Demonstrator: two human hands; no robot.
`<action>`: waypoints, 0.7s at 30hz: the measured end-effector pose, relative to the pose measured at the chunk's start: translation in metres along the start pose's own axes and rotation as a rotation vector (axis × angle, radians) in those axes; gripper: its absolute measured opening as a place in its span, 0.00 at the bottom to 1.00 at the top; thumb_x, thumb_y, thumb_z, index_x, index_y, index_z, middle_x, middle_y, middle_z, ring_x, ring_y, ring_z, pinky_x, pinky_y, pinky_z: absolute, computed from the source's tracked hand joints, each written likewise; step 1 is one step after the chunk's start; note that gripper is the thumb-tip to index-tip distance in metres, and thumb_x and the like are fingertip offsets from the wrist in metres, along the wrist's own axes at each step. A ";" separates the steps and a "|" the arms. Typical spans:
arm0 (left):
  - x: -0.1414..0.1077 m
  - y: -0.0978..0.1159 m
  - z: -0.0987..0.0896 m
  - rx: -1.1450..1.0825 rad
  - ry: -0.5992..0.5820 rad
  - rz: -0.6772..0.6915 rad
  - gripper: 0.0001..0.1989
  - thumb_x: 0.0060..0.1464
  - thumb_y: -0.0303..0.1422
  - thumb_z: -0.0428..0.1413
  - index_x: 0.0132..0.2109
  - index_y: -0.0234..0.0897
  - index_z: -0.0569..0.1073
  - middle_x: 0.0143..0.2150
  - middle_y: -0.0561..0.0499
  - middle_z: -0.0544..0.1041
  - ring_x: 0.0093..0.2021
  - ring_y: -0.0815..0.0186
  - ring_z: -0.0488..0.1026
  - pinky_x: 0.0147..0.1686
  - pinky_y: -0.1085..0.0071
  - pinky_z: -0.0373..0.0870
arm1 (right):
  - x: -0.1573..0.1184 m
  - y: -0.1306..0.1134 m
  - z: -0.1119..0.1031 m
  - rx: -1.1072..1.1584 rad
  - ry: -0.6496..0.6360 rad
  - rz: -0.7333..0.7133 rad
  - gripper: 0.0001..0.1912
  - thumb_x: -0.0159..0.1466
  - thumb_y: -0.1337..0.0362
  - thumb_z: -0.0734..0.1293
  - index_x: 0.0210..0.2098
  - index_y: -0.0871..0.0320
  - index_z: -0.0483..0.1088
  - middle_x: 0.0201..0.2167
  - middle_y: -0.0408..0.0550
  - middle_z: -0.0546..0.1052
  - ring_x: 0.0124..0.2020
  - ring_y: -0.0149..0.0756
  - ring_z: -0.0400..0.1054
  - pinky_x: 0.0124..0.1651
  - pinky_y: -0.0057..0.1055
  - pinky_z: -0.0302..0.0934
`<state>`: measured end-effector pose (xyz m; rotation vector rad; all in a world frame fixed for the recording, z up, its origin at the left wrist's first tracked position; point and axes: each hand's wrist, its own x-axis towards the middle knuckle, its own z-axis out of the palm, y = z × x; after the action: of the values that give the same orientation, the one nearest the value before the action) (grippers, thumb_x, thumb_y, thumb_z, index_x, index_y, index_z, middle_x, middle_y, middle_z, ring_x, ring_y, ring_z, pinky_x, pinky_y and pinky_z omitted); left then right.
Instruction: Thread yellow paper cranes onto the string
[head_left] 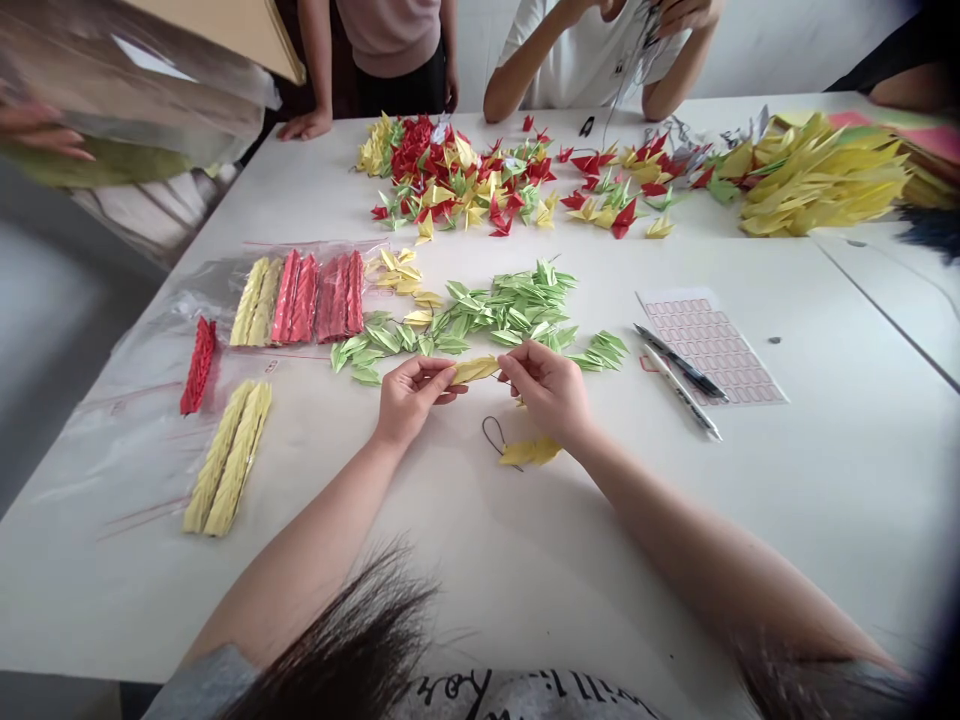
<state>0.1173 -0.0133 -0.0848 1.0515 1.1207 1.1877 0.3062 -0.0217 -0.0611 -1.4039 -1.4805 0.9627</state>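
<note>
— Table, white, under both forearms [450, 600]: what lies nearest the wearer?
— Left hand [411, 400] and right hand [546, 390], both closed on one yellow crane [475, 369], a folded paper piece. It is pinched at each end, and neither hand has released it.
— Orientation of that crane?
— Long axis runs left to right, rising slightly to the right, held level with both hands and well above the near table edge. Neither hand is clearly nearer; it sits between them.
— Directly below the grip?
— A dark cord loop [491, 437] beside a small yellow bunch [529, 452], under the right hand.
— Left side?
— Two yellow strings [227, 458] on a clear bag [127, 470], with a red string [199, 366] just beyond.
— Right side?
— Two pens [679, 375] lying across a label sheet [709, 345].
— Far side?
— Green cranes [517, 310] just past the hands, then a mixed red-and-yellow pile [457, 170], and a yellow heap [817, 175] at far right. A co-worker's hand [304, 125] rests on the far edge.
</note>
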 end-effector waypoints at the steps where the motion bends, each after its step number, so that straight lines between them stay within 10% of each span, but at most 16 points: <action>1: 0.000 0.000 0.000 0.000 0.003 0.000 0.21 0.43 0.46 0.69 0.37 0.34 0.78 0.34 0.47 0.83 0.30 0.62 0.82 0.29 0.74 0.76 | 0.000 0.000 0.000 0.002 0.007 0.003 0.16 0.64 0.51 0.65 0.30 0.57 0.67 0.26 0.45 0.75 0.23 0.29 0.63 0.28 0.28 0.59; 21: 0.002 -0.003 -0.003 -0.029 -0.023 -0.043 0.20 0.45 0.45 0.68 0.41 0.37 0.80 0.37 0.47 0.83 0.32 0.62 0.82 0.33 0.72 0.78 | 0.003 -0.009 -0.008 -0.159 -0.223 -0.035 0.09 0.60 0.58 0.68 0.32 0.57 0.74 0.28 0.46 0.78 0.28 0.32 0.67 0.34 0.31 0.61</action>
<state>0.1154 -0.0118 -0.0887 1.0118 1.1000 1.1521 0.3103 -0.0199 -0.0494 -1.4127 -1.7741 1.0248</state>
